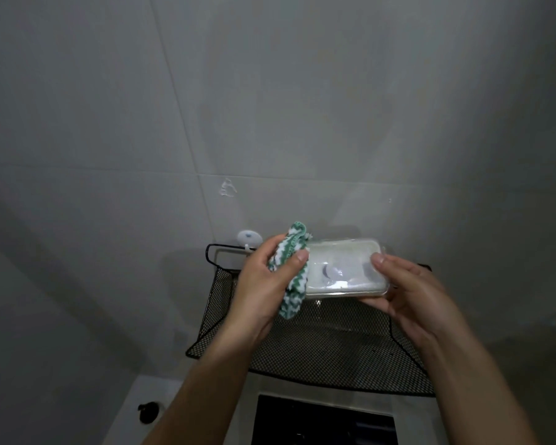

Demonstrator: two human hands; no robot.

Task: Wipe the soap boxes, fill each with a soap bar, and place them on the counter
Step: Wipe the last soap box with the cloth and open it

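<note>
A clear plastic soap box (344,268) with a whitish inside is held in the air above a black mesh basket. My right hand (408,297) grips the box at its right end, thumb on top and fingers underneath. My left hand (264,284) holds a green-and-white zigzag cloth (291,271) bunched between thumb and fingers. The cloth is pressed against the box's left end and hangs down below it. I cannot tell whether the box holds a soap bar.
The black wire mesh basket (334,345) is mounted on the grey tiled wall (270,107). A white suction hook (248,237) sits at its upper left. Below lie a pale counter (142,393), a dark rectangular opening (321,422) and a small black knob (149,412).
</note>
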